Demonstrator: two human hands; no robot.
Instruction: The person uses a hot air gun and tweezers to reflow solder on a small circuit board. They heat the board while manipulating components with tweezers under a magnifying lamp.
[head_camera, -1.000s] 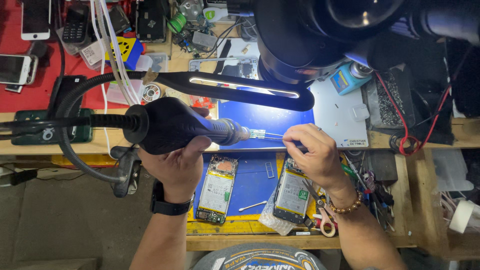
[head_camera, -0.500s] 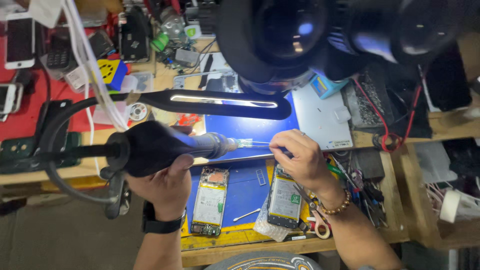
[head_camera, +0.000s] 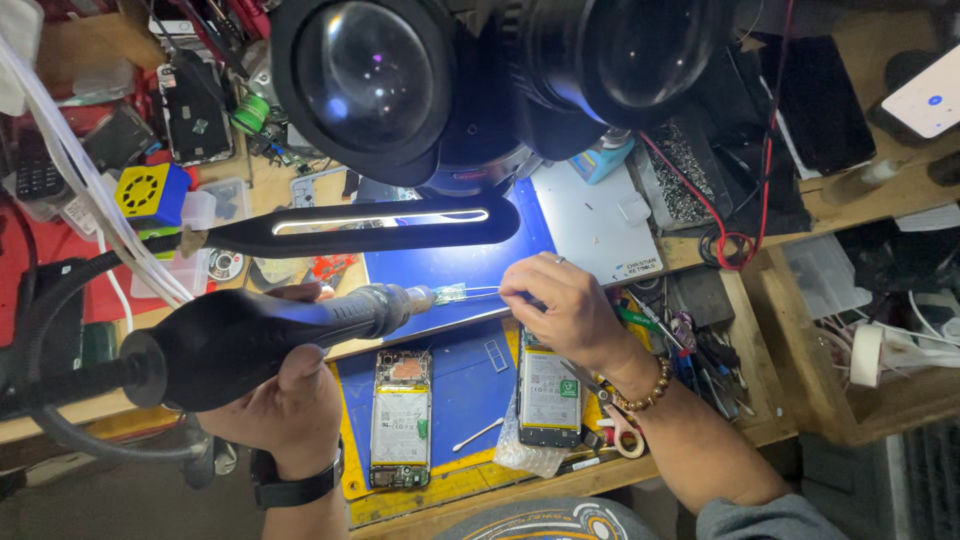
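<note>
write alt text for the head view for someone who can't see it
Seen from above, the left hand holds a black hot air gun whose nozzle points at a small green board, held in tweezers by the right hand. Below them, two opened phones lie on a blue mat, under a microscope and a bar lamp.

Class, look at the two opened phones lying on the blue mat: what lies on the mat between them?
In the head view, between the left opened phone and the right opened phone on the blue mat lie a cotton swab and a small rectangular frame.
</note>
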